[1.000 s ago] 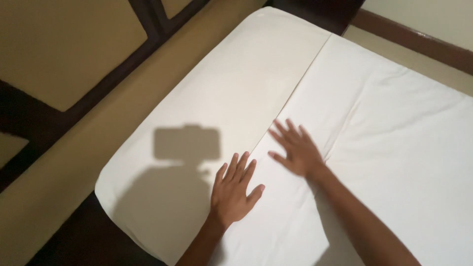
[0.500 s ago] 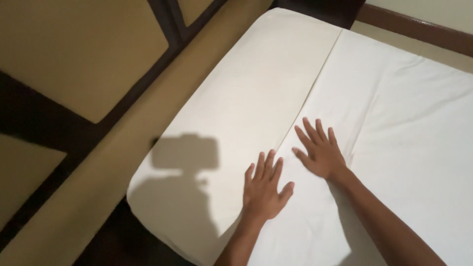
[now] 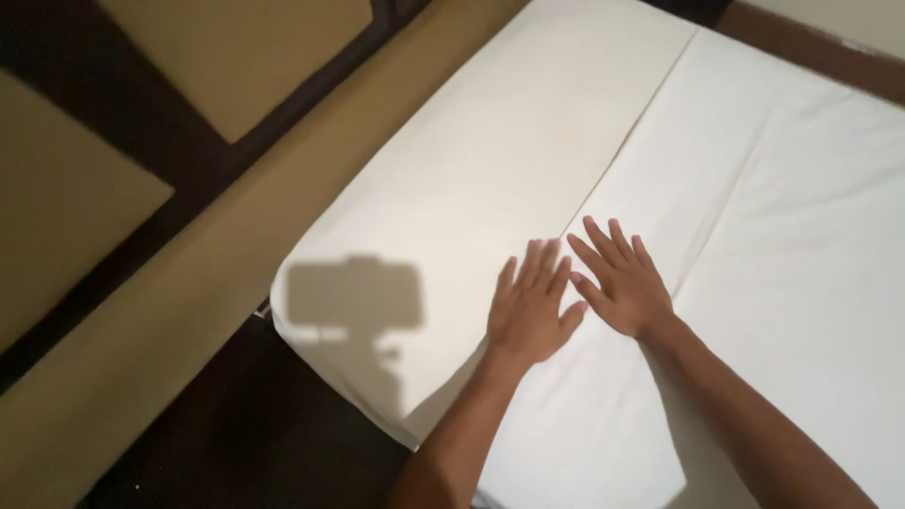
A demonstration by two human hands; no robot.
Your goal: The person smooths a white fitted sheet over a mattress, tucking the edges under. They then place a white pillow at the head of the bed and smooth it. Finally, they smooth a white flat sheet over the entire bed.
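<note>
Two hands flat | left hand (image 3: pixel 528 316), right hand (image 3: pixel 624 283) | fingers wide | on, seemingly, folded sheet (image 3: pixel 490 179)

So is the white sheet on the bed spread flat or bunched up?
Spread flat. The white sheet lies smooth with faint creases, a straight fold edge running up it; the left hand and right hand press on it, palms down.

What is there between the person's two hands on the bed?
In the head view, only bare white sheet and its folded edge lie between the left hand and right hand, both flat.
</note>
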